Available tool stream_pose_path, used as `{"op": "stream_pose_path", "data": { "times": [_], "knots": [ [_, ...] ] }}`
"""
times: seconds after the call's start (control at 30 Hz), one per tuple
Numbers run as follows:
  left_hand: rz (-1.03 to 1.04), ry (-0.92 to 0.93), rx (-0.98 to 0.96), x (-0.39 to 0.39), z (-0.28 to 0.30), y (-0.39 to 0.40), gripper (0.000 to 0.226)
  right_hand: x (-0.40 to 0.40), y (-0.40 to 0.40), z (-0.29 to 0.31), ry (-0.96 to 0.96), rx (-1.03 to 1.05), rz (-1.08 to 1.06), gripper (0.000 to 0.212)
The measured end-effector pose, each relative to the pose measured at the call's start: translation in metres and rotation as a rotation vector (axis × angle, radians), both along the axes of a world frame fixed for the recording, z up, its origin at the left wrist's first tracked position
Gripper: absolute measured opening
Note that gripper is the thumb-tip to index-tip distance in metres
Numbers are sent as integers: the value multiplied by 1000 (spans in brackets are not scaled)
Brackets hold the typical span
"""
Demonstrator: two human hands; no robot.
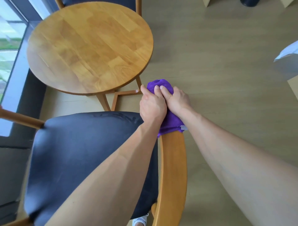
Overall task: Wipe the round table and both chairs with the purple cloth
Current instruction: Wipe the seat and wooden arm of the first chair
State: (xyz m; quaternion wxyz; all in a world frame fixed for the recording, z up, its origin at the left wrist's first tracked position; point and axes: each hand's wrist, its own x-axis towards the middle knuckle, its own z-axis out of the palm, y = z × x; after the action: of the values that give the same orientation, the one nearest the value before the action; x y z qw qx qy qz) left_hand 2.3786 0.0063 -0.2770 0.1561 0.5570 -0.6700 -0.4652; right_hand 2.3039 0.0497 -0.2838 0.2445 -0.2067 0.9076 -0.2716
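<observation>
The purple cloth (162,83) is wrapped over the front end of the near chair's right wooden armrest (173,169). My left hand (152,105) and my right hand (176,98) sit side by side on it, both gripping the cloth around the armrest. The near chair has a dark padded seat (83,153) and a second armrest (19,119) at the left. The round wooden table (90,48) stands beyond the chair. Behind the table, only the dark seat edge of the far chair (96,1) shows.
A window wall with a dark sill (21,67) runs along the left. Pale wood floor (225,72) spreads to the right. A white object (288,56) juts in at the right edge. A white shoe (141,221) shows below the chair.
</observation>
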Motion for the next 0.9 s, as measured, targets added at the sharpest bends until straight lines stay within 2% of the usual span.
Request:
{"op": "stream_pose_path", "data": {
  "times": [0.27,0.4,0.57,0.67,0.9],
  "knots": [
    [-40,43,23,22,4,32,42,12,33,-2,-54,1,-13,72],
    [-51,-48,9,40,7,58,48,36,59,0,-60,-15,-58,65],
    [-125,-183,-135,77,6,97,55,82,103,5,-21,-73,-145,55],
    [-165,-154,-72,101,4,117,54,113,128,8,-8,-101,-204,55],
    [-266,-103,-83,155,4,153,46,178,171,7,-1,-170,-345,57]
  ]
}}
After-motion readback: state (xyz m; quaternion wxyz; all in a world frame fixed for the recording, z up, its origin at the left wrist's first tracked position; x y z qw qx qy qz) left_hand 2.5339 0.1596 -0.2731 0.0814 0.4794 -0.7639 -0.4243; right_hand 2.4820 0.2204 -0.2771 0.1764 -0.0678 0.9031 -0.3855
